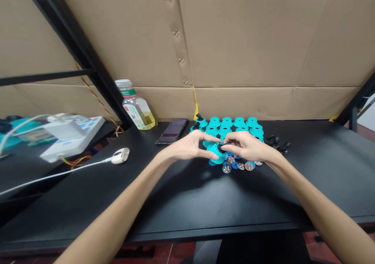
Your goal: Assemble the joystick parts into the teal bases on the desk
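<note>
My left hand (190,146) grips a turquoise plastic spool (216,154) just above the black table (187,193), fingers wrapped round its left side. My right hand (249,147) pinches a small black knob (222,147) at the spool's centre. Behind both hands, several more turquoise spools (234,124) stand in rows. Several round silver metal discs (238,165) and small blue pieces lie just in front of my hands. A heap of small black parts (278,143) sits to the right of my right hand.
A dark phone (172,131) lies left of the spools. A plastic bottle of yellow liquid (135,106) stands by a black frame post. At far left are a white power strip (73,137) and a white cable end (120,155). Cardboard lines the back wall.
</note>
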### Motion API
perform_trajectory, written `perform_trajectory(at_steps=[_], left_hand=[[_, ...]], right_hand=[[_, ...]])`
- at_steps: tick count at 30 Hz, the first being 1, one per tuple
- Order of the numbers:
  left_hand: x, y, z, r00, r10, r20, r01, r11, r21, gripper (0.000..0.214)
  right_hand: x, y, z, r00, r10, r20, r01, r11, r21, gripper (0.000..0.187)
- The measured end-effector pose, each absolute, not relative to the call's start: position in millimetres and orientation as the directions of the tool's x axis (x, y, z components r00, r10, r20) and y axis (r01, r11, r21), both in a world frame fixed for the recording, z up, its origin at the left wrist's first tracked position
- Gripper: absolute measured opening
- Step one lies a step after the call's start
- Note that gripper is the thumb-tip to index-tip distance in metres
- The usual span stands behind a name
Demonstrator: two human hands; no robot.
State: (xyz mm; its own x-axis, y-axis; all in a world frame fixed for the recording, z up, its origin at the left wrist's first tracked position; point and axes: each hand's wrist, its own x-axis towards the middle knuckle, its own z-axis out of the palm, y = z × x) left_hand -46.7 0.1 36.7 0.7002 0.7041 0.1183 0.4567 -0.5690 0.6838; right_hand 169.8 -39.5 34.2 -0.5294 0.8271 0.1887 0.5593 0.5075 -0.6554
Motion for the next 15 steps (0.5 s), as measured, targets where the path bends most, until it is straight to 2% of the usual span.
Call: perform_trajectory(at_steps=[4,8,11,13,15], left_hand=[[-48,-1,40,0.718,0.689,0.098,0.458,-0.573,0.680,0.045],[-41,-3,35,0.630,0.741,0.232,0.491,-0.611,0.621,0.048],[-35,-4,28,0.532,0.756,0.381,0.516,-0.647,0.561,0.049],[-32,-4,24,0.508,0.719,0.474,0.526,-0.695,0.491,0.047],[-29,-3,19,0.513,0.667,0.541,0.540,-0.740,0.401,0.044]], right_hand=[[173,-40,39,-0.569,0.806,0.161,0.506,0.498,-0.704,0.020],[179,-34,35,-0.505,0.824,0.256,0.529,0.530,-0.663,0.019],[182,-29,29,-0.397,0.870,0.291,0.582,0.484,-0.653,0.036],[181,-27,25,-0.342,0.901,0.266,0.622,0.429,-0.655,0.048],[178,-27,22,-0.288,0.925,0.249,0.650,0.380,-0.659,0.052]])
